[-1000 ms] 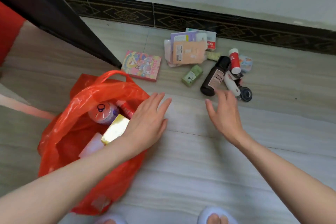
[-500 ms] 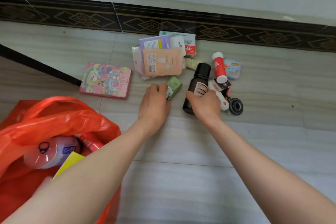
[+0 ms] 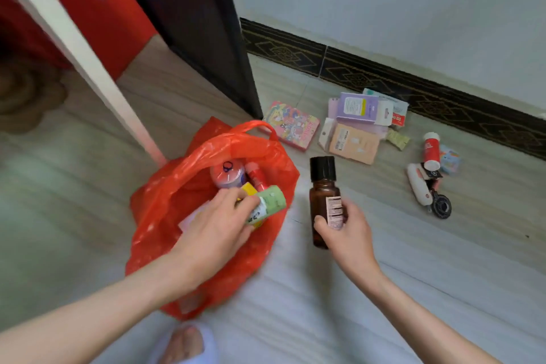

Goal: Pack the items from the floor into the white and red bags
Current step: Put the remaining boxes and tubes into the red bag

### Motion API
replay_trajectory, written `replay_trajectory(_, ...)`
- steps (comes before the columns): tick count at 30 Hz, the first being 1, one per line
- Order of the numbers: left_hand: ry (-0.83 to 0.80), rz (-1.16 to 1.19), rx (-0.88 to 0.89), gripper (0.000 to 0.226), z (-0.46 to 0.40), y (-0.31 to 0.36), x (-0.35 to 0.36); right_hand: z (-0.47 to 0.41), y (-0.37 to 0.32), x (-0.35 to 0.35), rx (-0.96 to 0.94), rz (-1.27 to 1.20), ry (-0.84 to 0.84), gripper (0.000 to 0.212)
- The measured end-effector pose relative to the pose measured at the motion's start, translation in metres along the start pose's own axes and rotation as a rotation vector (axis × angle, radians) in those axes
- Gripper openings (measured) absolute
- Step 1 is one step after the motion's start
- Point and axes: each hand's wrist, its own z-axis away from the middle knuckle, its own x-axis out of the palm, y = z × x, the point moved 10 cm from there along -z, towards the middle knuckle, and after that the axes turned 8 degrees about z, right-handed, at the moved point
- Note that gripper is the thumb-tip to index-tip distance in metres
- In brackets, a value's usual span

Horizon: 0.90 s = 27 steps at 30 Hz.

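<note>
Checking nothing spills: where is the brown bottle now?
In the head view, right of centre: the right hand holds the brown bottle upright above the floor, just right of the red bag.

bag (image 3: 165,216): bright red plastic
bottle (image 3: 323,195): brown glass, black cap, white label
box (image 3: 270,204): pale green with black print
book (image 3: 291,125): pink, busy cartoon print
packets (image 3: 353,143): peach and lilac
tube (image 3: 430,149): red, white cap
skirting (image 3: 384,80): black with gold diamonds
floor (image 3: 384,289): pale grey wood grain

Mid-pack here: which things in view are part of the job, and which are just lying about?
Job: red bag; green box in left hand; brown bottle in right hand; cartoon box, sachets, red tube on floor.
Lying about: door; skirting.
</note>
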Motion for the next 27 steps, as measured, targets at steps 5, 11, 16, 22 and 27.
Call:
replay_trajectory(5,0.183,-0.043,-0.261,0.054,0.080,-0.049,-0.036,0.051,-0.045,0.049,-0.128,0.092,-0.200,0.046)
replay_trajectory(11,0.274,-0.215,-0.400,0.040,0.091,-0.086,-0.022,0.064,-0.097,0.096,-0.317,0.285,-0.307,0.044)
replay_trajectory(16,0.333,-0.228,-0.498,0.034,0.091,-0.117,-0.019,0.047,-0.149,0.127,-0.453,0.479,-0.245,0.046)
replay_trajectory(22,0.492,-0.084,-0.560,0.041,0.106,-0.132,-0.036,0.028,-0.192,0.158,-0.581,0.610,-0.222,0.041)
replay_trajectory(27,0.473,-0.021,-0.550,0.034,0.094,-0.144,-0.041,0.027,-0.190,0.183,-0.554,0.650,-0.259,0.043)
